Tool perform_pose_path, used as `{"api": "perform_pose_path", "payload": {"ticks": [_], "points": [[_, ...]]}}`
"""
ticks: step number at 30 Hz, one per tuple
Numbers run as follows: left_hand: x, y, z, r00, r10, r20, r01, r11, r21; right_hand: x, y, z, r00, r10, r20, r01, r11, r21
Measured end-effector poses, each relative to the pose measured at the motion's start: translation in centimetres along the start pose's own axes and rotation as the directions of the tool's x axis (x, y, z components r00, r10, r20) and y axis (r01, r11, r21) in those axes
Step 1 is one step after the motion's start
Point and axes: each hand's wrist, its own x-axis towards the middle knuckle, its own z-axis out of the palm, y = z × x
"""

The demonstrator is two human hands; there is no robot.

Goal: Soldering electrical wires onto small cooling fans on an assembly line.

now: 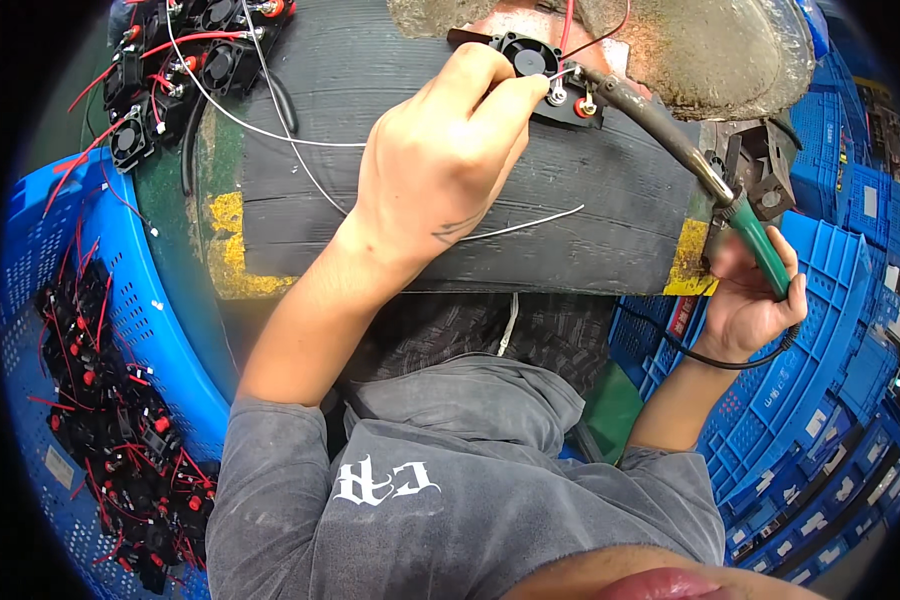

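My right hand (755, 305) is closed round the green handle of a soldering iron (675, 145), whose tip rests at the metal terminals of a small black fan assembly (530, 60) near the far edge of the bench. Between the fingertips of my left hand (450, 140) is pinched a thin silvery solder wire (305, 142); its end meets the iron's tip. Other stretches of wire run beneath this hand and off to the left. A red wire (568, 25) and a dark one lead away from the assembly. My left fingers partly cover its near side.
Several more fan assemblies (215, 65) are heaped at the far left. A blue crate (165, 290) full of them stands below, left of the black-matted bench (590, 250). Blue crates (790, 370) line the right. A stained grey slab (710, 50) lies beyond the iron.
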Motion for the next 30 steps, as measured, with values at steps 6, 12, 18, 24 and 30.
{"api": "perform_pose_path", "payload": {"ticks": [6,12,18,24,30], "points": [[-0.1,0.0,0.0,1.0,0.003,0.0,-0.003,1.0,0.009,0.0,-0.2,-0.1,1.0,-0.001,-0.007,0.001,1.0,-0.021],[-0.3,0.2,0.1,0.999,0.024,0.035,-0.024,1.0,-0.002,-0.7,-0.4,-0.3,0.999,0.005,-0.045,-0.003,0.999,0.042],[-0.3,0.3,0.2,0.997,0.06,0.054,-0.059,0.998,-0.023,-1.5,-0.4,-1.1,0.998,0.023,-0.058,-0.024,1.0,-0.014],[-0.5,1.0,-0.1,0.991,-0.033,0.131,0.043,0.996,-0.075,-1.5,0.3,-1.3,0.998,0.038,-0.052,-0.038,0.999,-0.006],[-0.6,0.6,-0.2,0.99,0.009,0.14,0.003,0.996,-0.088,-1.4,0.3,-1.4,0.998,0.041,-0.041,-0.041,0.999,0.01]]}}
